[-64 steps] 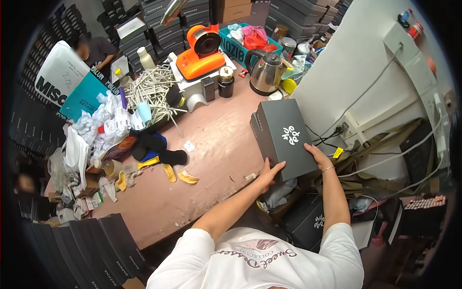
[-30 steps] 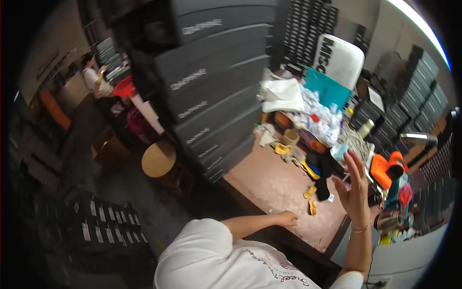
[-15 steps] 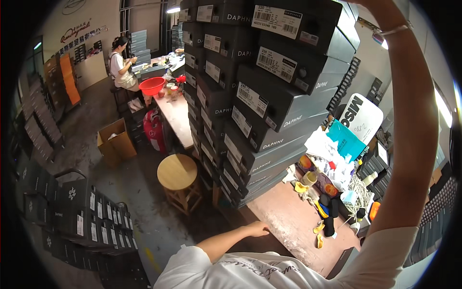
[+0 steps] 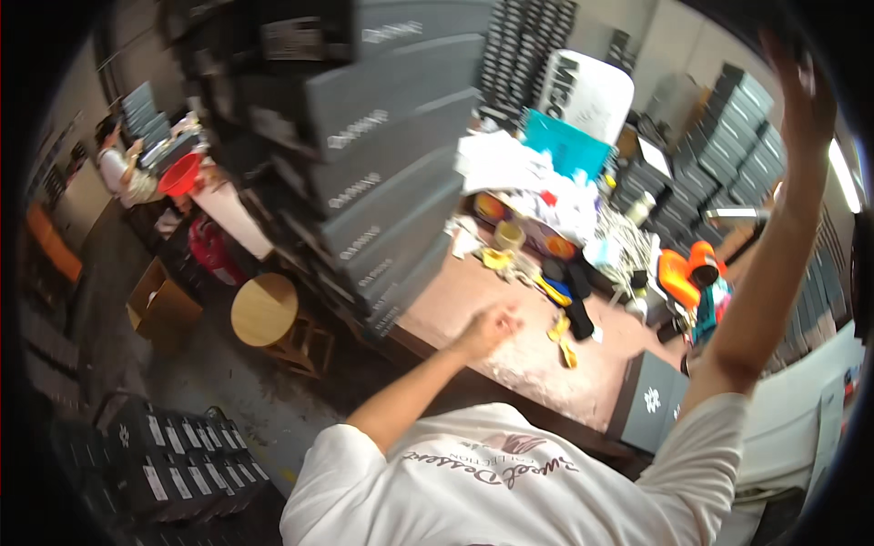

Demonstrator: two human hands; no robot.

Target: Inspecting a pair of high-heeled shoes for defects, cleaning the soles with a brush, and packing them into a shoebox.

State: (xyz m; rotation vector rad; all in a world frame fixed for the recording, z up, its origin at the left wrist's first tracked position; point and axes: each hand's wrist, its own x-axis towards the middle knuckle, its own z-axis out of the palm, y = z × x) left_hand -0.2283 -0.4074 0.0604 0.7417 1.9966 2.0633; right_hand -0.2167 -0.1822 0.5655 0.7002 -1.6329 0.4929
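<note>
- Best lane I can see is the bare patch of tabletop [image 4: 537, 378] between the tall box stack [image 4: 401, 173] and the dark box [image 4: 648, 400]; the left grip [image 4: 492, 329] is right over that way.
- Going straight left is a no-go tbh, that stack is basically a wall.
- Far side's jammed: papers [image 4: 564, 196], black cloth [image 4: 578, 309], plus yellow scraps [image 4: 568, 353] poking into the open bit.
- Near right corner is taken by the dark box, partly behind the right arm.
- Right grip [image 4: 806, 100] is way up high, well above the tabletop clutter.
- Lower left, there's a floor [image 4: 241, 391] gap beside the stool [image 4: 264, 309].
</note>
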